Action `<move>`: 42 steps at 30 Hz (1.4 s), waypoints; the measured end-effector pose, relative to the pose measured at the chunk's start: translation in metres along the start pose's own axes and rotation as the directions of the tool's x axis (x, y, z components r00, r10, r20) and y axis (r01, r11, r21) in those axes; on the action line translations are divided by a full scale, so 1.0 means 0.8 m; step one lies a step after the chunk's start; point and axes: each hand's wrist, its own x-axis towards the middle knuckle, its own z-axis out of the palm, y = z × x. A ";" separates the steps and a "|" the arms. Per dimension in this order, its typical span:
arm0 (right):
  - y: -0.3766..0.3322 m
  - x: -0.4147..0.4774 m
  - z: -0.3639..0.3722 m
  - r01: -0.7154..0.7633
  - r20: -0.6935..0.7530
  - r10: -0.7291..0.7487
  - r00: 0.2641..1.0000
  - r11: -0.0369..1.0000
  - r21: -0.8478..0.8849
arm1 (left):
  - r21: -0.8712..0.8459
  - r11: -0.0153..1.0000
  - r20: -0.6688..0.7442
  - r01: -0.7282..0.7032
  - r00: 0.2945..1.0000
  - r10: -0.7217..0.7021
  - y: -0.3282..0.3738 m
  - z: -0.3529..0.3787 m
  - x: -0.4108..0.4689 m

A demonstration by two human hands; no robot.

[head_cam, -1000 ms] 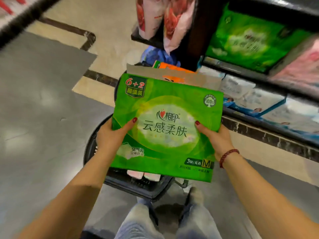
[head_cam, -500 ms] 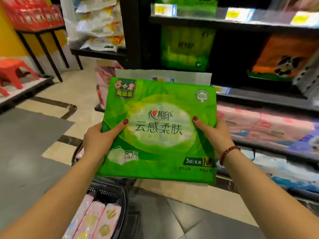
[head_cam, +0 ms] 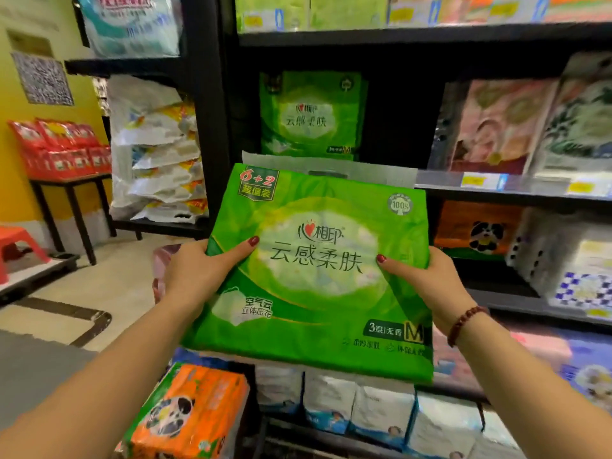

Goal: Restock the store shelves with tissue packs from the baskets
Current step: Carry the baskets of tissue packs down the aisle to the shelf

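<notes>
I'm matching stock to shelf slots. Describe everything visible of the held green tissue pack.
The green tissue pack is a flat, glossy plastic-wrapped rectangle: whitish oval centre, Chinese lettering, 6+2 badge, M mark, pale handle flap on top. It faces the camera, slightly tilted, before the shelves. The left hand and right hand grip its sides, thumbs on the front.

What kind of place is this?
Most likely a shop's tissue aisle: black shelves hold wrapped packs, yellow price labels line a shelf edge, and the held green tissue pack matches a shelved green pack.
</notes>
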 end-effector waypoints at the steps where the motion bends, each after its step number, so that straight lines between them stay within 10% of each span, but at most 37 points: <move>1: -0.009 0.013 0.000 0.020 -0.004 -0.020 1.000 1.000 -0.002 | -0.009 1.000 -0.002 -0.014 1.000 0.014 0.008 0.003 0.015; 21: -0.143 0.319 0.058 0.230 -0.113 -0.233 0.966 0.972 -0.035 | -0.242 0.965 0.112 -0.106 0.984 0.136 0.105 0.068 0.350; 42: -0.191 0.502 0.053 0.272 -0.090 -0.273 0.958 0.962 -0.028 | -0.211 0.961 -0.063 -0.182 0.983 0.172 0.153 0.137 0.481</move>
